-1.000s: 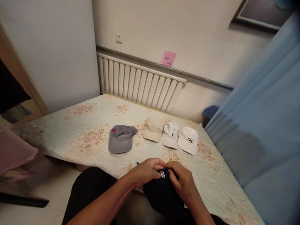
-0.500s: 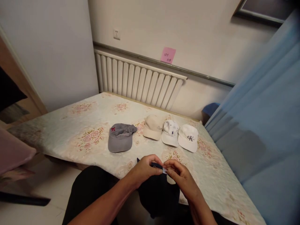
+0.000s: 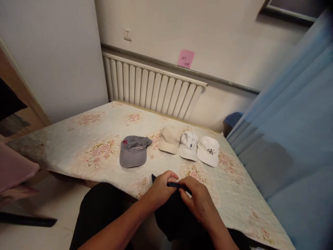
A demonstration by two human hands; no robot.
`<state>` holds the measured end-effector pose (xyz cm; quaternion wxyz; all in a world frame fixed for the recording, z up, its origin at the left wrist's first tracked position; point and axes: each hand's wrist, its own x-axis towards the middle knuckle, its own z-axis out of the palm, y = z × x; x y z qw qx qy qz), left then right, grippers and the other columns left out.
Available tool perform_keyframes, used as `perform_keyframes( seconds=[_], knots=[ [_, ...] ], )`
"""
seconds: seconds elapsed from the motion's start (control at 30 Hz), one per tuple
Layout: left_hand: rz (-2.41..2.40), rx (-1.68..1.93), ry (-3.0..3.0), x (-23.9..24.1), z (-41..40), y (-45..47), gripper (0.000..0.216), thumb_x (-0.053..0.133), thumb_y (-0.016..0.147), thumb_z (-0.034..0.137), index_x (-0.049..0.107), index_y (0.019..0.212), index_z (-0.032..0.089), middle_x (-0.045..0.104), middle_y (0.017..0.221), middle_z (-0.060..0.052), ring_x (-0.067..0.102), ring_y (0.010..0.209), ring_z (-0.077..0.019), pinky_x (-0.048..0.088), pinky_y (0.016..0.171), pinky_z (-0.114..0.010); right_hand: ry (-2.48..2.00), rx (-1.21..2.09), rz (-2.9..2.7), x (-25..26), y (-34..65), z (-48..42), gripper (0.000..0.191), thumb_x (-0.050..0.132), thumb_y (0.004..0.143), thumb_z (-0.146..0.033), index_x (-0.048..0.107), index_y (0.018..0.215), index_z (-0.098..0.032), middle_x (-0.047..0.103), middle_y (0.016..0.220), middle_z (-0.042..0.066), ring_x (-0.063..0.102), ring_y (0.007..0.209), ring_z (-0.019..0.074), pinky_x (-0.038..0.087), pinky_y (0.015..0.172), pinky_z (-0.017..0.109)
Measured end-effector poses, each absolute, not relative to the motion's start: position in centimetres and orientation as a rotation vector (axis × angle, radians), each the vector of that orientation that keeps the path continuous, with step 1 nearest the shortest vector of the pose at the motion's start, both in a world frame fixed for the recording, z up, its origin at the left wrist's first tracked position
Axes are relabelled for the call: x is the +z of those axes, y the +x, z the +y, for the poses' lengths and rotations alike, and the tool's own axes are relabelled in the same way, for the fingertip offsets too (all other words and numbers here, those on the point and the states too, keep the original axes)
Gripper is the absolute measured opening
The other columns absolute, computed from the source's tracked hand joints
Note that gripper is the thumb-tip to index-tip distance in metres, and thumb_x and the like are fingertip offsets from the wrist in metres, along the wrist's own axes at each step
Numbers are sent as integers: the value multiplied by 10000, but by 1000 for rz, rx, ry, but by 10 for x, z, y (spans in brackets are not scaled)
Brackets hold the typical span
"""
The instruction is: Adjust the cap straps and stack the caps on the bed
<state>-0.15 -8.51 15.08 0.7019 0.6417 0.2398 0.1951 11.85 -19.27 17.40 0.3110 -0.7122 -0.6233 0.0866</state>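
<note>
Over my lap, both hands hold a black cap (image 3: 174, 217) at its dark strap (image 3: 173, 184). My left hand (image 3: 161, 189) pinches the strap's left end between thumb and fingers. My right hand (image 3: 199, 199) is closed on the strap's right part, its fingertips near those of the left. Beyond them on the bed lie a grey cap (image 3: 133, 154), a beige cap (image 3: 169, 139), a white cap with a small dark emblem (image 3: 188, 146) and a white cap with CK lettering (image 3: 208, 151). The last three sit side by side, brims toward me.
The caps lie on a bed with a floral cover (image 3: 104, 128). Behind it are a white radiator (image 3: 153, 86) and a wall with a pink note (image 3: 186, 58). A blue curtain (image 3: 293, 139) hangs along the right side. Something pink (image 3: 17, 166) stands at the left edge.
My right hand has turned and closed over the strap. The whitish piece that showed between the fingers and the gap below the strap are now out of sight. The caps on the bed have not moved.
</note>
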Motion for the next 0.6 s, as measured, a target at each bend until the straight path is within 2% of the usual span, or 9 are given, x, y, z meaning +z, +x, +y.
perform_keyframes(
  seconds=[0.1, 0.27, 0.33, 0.43, 0.6],
  knots=[
    [477, 437, 1415, 150, -84, -3, 289, 531, 686, 163, 508, 973, 178, 599, 698, 38, 471, 549, -89, 325, 513, -209, -1833, 269, -1513, 169, 118, -189, 178, 498, 763, -108, 617, 851, -206, 628, 793, 16, 574, 741, 168, 426, 695, 291],
    [509, 425, 1386, 148, -82, -5, 285, 481, 666, 117, 516, 944, 168, 587, 694, 33, 474, 535, -85, 329, 508, -209, -1724, 482, -1202, 164, 122, -187, 144, 454, 800, -154, 592, 789, -196, 588, 712, -1, 536, 656, 144, 401, 615, 270],
    [527, 429, 1386, 147, -80, -6, 244, 494, 674, 134, 525, 915, 164, 583, 693, 29, 487, 553, -90, 340, 523, -211, -1637, 721, -1124, 163, 124, -188, 106, 509, 800, -208, 596, 860, -197, 591, 743, -7, 529, 647, 135, 395, 590, 259],
    [544, 398, 1410, 145, -79, -9, 209, 568, 687, 205, 539, 890, 163, 586, 711, 25, 494, 582, -95, 352, 551, -215, -1527, 988, -1035, 158, 128, -188, 199, 620, 739, -229, 592, 934, -201, 593, 762, -21, 530, 650, 124, 402, 600, 249],
    [554, 283, 1633, 141, -77, -13, 235, 659, 660, 310, 624, 836, 159, 597, 748, 11, 505, 674, -126, 341, 570, -215, -1527, 1019, -995, 147, 132, -189, 148, 686, 679, -190, 607, 805, -183, 505, 568, -71, 437, 531, 79, 295, 508, 210]
  ],
)
